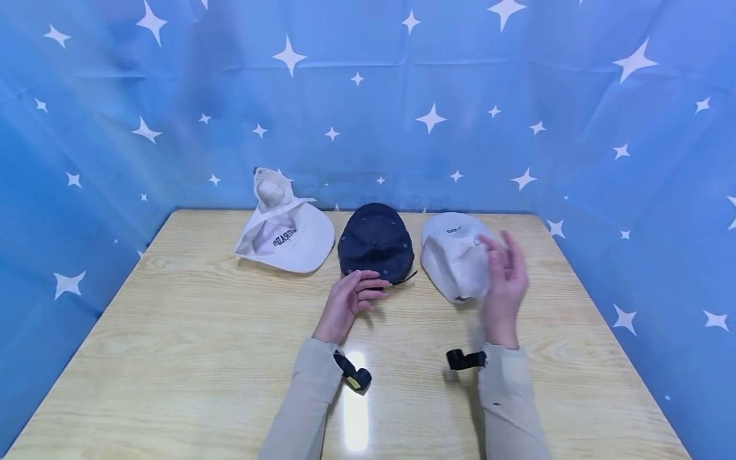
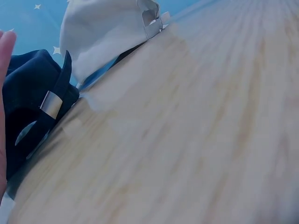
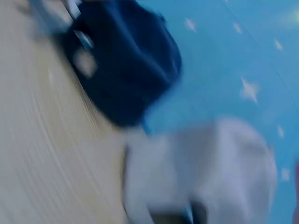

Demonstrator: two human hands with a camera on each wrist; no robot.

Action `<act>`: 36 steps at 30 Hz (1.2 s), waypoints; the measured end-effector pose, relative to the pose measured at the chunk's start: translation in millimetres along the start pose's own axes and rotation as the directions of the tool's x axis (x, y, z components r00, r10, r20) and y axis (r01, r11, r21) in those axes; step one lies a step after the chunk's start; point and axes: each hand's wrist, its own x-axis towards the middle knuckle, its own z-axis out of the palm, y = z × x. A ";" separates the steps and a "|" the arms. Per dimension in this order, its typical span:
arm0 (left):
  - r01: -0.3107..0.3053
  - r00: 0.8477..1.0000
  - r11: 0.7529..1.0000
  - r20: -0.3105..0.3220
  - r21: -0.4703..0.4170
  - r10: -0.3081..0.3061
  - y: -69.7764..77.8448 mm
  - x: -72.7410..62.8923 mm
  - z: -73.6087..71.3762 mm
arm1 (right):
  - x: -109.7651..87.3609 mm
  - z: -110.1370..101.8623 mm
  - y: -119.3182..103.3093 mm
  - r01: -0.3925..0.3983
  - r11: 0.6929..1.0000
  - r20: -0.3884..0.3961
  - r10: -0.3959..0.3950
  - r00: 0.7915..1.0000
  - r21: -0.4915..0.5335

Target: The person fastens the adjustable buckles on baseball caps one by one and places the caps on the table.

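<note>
Three baseball caps lie in a row along the far side of the table. A white cap (image 1: 307, 239) on the left lies with its lettered inside showing. The dark navy cap (image 1: 375, 239) sits crown up in the middle, its strap and metal buckle (image 2: 51, 104) visible in the left wrist view. On the right is another white cap (image 1: 457, 255), crown up. My left hand (image 1: 351, 303) is at the navy cap's near edge, fingers loosely extended; contact is unclear. My right hand (image 1: 505, 281), blurred, is raised by the right white cap's right side with nothing in it.
The wooden table (image 1: 190, 358) extends in front of the caps and to both sides. A blue curtain with white stars (image 1: 431, 118) hangs directly behind the table's far edge. Dark camera straps (image 1: 466, 360) are on both wrists.
</note>
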 end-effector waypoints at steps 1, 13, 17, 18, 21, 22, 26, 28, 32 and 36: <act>0.005 1.000 1.000 0.007 -0.004 -0.005 -0.1 0.8 1.3 | 3.4 -9.2 -1.1 -0.014 1.000 -0.074 0.013 0.997 -0.020; 0.078 0.981 0.992 0.170 0.099 -0.095 -18.5 -6.0 18.1 | 4.3 -62.8 46.6 -0.568 0.733 -0.085 0.637 0.766 0.374; 0.075 0.981 0.990 0.167 0.119 -0.094 -18.4 -7.5 17.5 | 2.2 -61.9 55.2 -0.621 0.518 0.113 0.708 0.697 0.588; 0.066 0.982 0.991 0.171 0.120 -0.086 -18.3 -6.7 18.1 | 2.0 -62.0 56.3 -0.635 0.473 0.152 0.717 0.680 0.611; 0.053 0.978 0.991 0.195 0.120 -0.076 -19.0 -2.3 21.5 | 2.5 -63.1 59.2 -0.664 0.344 0.274 0.714 0.644 0.664; 0.052 0.977 0.991 0.198 0.123 -0.076 -18.6 -2.1 21.3 | 1.6 -61.5 61.6 -0.669 0.309 0.311 0.703 0.639 0.675; 0.069 0.977 0.987 0.189 0.147 -0.097 -21.0 -2.8 20.8 | -3.4 -53.6 66.8 -0.674 0.240 0.409 0.639 0.652 0.699; 0.087 0.977 0.982 0.180 0.168 -0.117 -23.4 -4.4 20.7 | -6.2 -47.6 65.8 -0.666 0.276 0.399 0.622 0.673 0.693; 0.119 0.945 0.972 0.277 0.201 -0.173 -26.6 -7.9 25.5 | -8.2 -31.3 59.3 -0.645 0.355 0.376 0.587 0.717 0.677; 0.121 0.884 0.973 0.425 0.195 -0.195 -32.0 -5.9 39.2 | -7.9 -17.2 59.9 -0.585 0.303 0.458 0.398 0.795 0.752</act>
